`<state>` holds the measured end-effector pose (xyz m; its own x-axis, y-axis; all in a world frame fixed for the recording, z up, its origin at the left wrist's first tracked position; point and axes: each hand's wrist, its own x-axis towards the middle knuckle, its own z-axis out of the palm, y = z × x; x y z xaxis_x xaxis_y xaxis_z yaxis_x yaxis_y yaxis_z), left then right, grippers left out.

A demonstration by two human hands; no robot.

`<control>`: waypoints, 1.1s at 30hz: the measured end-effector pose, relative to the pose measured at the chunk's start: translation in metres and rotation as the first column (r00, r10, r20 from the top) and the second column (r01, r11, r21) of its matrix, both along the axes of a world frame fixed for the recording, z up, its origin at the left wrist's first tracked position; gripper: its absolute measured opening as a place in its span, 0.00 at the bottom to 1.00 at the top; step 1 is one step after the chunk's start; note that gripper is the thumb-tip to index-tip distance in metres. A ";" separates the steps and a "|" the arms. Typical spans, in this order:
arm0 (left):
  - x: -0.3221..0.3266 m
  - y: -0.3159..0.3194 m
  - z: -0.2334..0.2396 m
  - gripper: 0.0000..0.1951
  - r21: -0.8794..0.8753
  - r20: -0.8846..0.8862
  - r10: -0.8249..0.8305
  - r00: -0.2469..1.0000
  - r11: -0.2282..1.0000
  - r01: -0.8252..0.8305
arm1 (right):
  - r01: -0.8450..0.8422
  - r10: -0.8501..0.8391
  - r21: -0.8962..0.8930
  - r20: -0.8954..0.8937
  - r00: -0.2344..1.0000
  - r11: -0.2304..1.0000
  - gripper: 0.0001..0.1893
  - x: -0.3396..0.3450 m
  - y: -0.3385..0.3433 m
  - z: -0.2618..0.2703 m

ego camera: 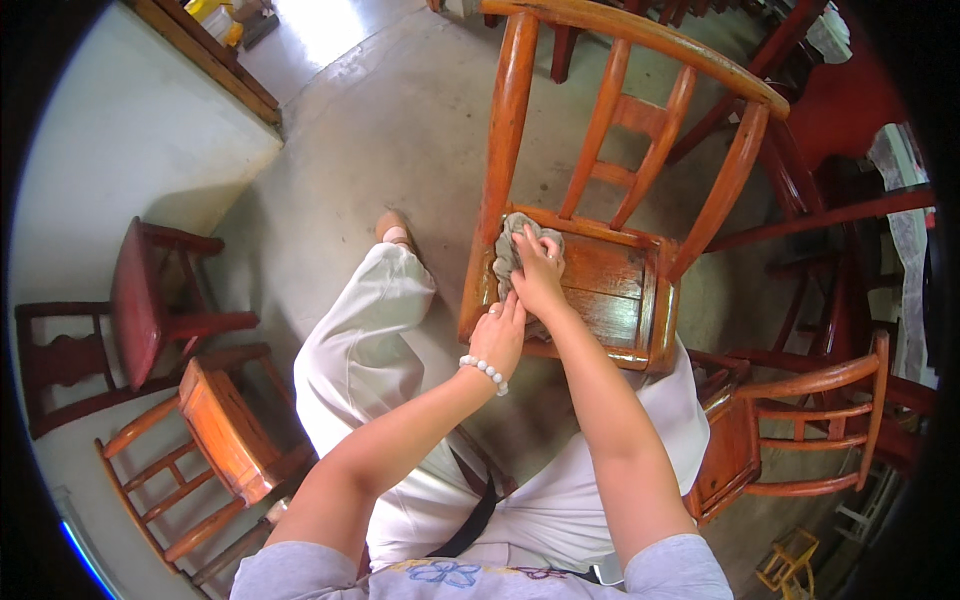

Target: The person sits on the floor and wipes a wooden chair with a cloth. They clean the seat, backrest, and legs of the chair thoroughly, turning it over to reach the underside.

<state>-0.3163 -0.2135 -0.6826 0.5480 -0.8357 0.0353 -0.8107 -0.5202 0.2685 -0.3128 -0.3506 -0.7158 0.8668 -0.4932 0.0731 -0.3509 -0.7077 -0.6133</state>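
A varnished wooden chair [607,300] stands before me, its slatted backrest [630,142] on the far side. On the left part of its seat lies a crumpled grey cloth [508,244]. My right hand [538,266] presses on this cloth, fingers bent over it, and wears a ring. Just nearer to me, my left hand [498,334] rests at the seat's left front, its fingertips beside the right hand's wrist and the cloth's near end. A ring and a pale beaded bracelet [484,369] are on that hand and wrist. Whether the left fingers grip any cloth is hidden.
Left of me are a small orange wooden chair [225,427] and a dark red chair [139,300] by the white wall [142,135]. At right stand another wooden chair [802,435] and dark red furniture [840,112]. Concrete floor [360,127] extends ahead.
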 end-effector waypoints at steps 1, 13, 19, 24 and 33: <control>0.000 0.000 0.005 0.23 0.009 0.003 -0.005 1.000 1.000 0.005 | 0.019 -0.019 0.010 0.006 1.000 1.000 0.31 0.001 0.001 0.001; -0.007 0.027 0.026 0.13 -0.033 -0.192 -0.077 0.978 0.997 0.072 | -0.079 0.096 0.133 -0.124 0.988 0.988 0.18 -0.013 0.001 0.038; 0.038 0.003 0.016 0.15 -0.061 0.000 -0.021 1.000 0.998 0.020 | 0.028 -0.025 -0.245 0.018 1.000 0.969 0.26 0.026 -0.003 0.005; 0.031 0.011 0.004 0.15 -0.042 -0.014 -0.048 0.999 0.998 0.047 | -0.125 0.113 -0.095 -0.126 0.986 0.988 0.22 0.012 -0.008 0.009; 0.017 0.005 0.001 0.15 -0.054 0.092 -0.015 0.996 0.998 0.020 | -0.138 0.147 -0.223 0.024 0.989 0.965 0.17 0.016 -0.010 0.006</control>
